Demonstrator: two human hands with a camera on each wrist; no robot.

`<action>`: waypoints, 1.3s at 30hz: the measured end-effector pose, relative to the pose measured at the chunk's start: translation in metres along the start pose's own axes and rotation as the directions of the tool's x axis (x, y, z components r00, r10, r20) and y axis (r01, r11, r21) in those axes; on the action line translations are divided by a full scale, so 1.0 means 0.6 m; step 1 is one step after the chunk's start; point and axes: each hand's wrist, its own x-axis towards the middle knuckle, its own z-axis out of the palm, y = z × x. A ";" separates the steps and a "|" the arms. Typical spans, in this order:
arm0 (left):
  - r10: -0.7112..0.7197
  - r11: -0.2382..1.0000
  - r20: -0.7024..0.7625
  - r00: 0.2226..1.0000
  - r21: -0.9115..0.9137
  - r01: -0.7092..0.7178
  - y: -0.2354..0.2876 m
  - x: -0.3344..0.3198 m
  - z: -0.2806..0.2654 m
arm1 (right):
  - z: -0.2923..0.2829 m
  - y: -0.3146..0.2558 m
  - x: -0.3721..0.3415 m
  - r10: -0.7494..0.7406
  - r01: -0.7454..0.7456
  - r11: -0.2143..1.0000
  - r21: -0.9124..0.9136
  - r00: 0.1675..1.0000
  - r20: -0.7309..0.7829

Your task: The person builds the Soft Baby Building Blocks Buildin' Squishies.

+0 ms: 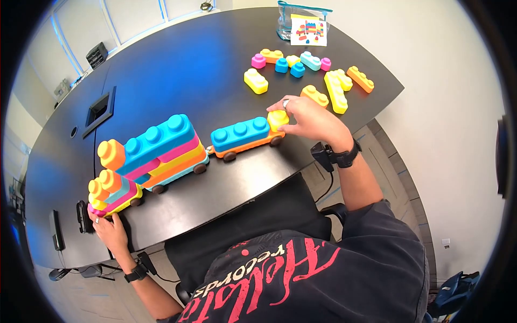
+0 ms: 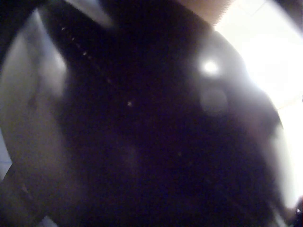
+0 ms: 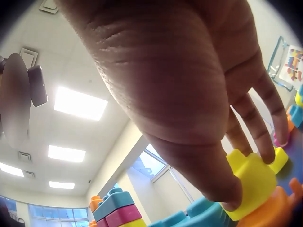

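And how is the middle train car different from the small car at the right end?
The middle car is stacked several layers high; the end car is much lower. The middle car's base is light blue, the end car's orange. The right grip pinches the end car's yellow block; no grip touches the middle car. Both have brown wheels.

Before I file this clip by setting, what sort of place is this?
Likely an office meeting room, judging by the big dark table with a recessed opening in its top and the bright ceiling lights.
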 end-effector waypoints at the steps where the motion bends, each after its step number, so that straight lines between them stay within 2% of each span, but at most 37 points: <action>1: -0.013 1.000 0.000 1.000 0.010 0.013 -0.001 -0.001 0.002 | 0.002 0.001 0.001 -0.008 0.008 1.000 0.022 1.000 0.020; 2: 0.073 0.997 -0.054 0.996 0.031 -0.071 -0.012 0.000 0.011 | 0.014 0.007 0.001 0.008 -0.009 1.000 0.013 0.999 0.032; 3: 0.081 0.996 -0.060 0.995 0.026 -0.079 -0.018 -0.001 0.012 | 0.027 0.014 0.003 0.019 -0.020 1.000 0.023 0.999 0.037; 5: 0.081 0.996 -0.067 0.994 0.052 -0.078 -0.015 0.000 0.013 | 0.039 0.013 0.001 -0.002 0.001 0.999 -0.036 1.000 -0.013; 9: 0.106 0.991 -0.087 0.991 0.091 -0.098 -0.049 0.007 0.035 | 0.043 0.005 -0.003 0.054 -0.055 0.998 -0.037 0.998 -0.024; 10: 0.061 0.994 -0.070 0.996 0.091 -0.055 -0.040 0.008 0.031 | 0.041 0.009 -0.006 0.059 -0.061 0.997 -0.040 0.998 -0.037; 13: 0.040 0.999 -0.074 0.996 0.024 -0.038 -0.015 0.003 0.018 | 0.028 0.021 -0.006 -0.009 0.009 0.999 -0.053 1.000 0.003; 15: 0.050 0.998 -0.095 0.994 0.031 -0.047 -0.022 0.006 0.023 | -0.007 0.034 -0.009 0.087 -0.092 0.961 0.262 0.996 0.031; 16: 0.049 0.998 -0.092 0.995 0.043 -0.046 -0.025 0.006 0.026 | -0.028 0.035 -0.016 0.247 -0.227 0.948 0.223 0.967 -0.064; 17: 0.048 0.997 -0.085 0.995 0.057 -0.043 -0.029 0.004 0.026 | -0.016 0.087 -0.013 0.184 -0.176 0.983 0.056 0.932 -0.311; 18: 0.070 0.996 -0.097 0.993 0.054 -0.065 -0.017 0.000 0.019 | -0.017 0.116 -0.003 0.306 -0.381 0.914 -0.139 0.873 -0.379; 19: 0.070 0.996 -0.096 0.993 0.053 -0.065 -0.022 0.000 0.020 | -0.012 0.146 0.000 0.399 -0.500 0.826 -0.260 0.844 -0.359; 20: 0.071 0.996 -0.097 0.993 0.056 -0.066 -0.029 0.001 0.025 | 0.006 0.190 0.004 0.468 -0.539 0.793 -0.284 0.837 -0.283; 21: 0.072 0.996 -0.100 0.992 0.058 -0.066 -0.031 0.004 0.029 | 0.010 0.194 0.004 0.465 -0.539 0.792 -0.287 0.837 -0.289; 23: 0.025 0.999 -0.059 0.998 0.045 -0.022 -0.016 0.004 0.017 | 0.016 0.189 0.001 0.462 -0.517 0.752 -0.409 0.856 -0.232; 25: -0.029 0.999 -0.006 1.000 0.042 0.029 -0.011 0.002 0.015 | 0.017 0.192 0.004 0.476 -0.533 0.754 -0.383 0.846 -0.240; 27: 0.009 0.999 -0.020 1.000 0.043 -0.008 -0.017 0.001 0.016 | 0.022 0.207 0.003 0.544 -0.570 0.773 -0.278 0.822 -0.171; 29: -0.004 0.999 -0.004 1.000 0.044 0.004 -0.016 0.000 0.016 | 0.026 0.213 -0.001 0.535 -0.563 0.786 -0.254 0.826 -0.177; 31: 0.120 0.986 -0.116 0.986 0.132 -0.104 -0.022 0.000 0.023 | 0.024 0.215 -0.001 0.513 -0.561 0.791 -0.243 0.826 -0.235; 32: 0.102 0.988 -0.095 0.990 0.125 -0.090 -0.016 -0.002 0.018 | 0.026 0.212 0.000 0.513 -0.560 0.791 -0.246 0.827 -0.232; 36: 0.050 0.995 -0.072 0.996 0.090 -0.043 -0.028 0.001 0.027 | 0.020 0.202 -0.001 0.392 -0.445 0.886 -0.133 0.870 -0.298; 38: 0.131 0.987 -0.104 0.986 0.103 -0.120 -0.027 0.002 0.023 | 0.015 0.193 0.015 0.329 -0.352 0.936 -0.006 0.881 -0.339; 39: 0.115 0.989 -0.116 0.987 0.107 -0.102 -0.026 0.000 0.021 | 0.014 0.188 0.027 0.310 -0.332 0.943 -0.009 0.889 -0.338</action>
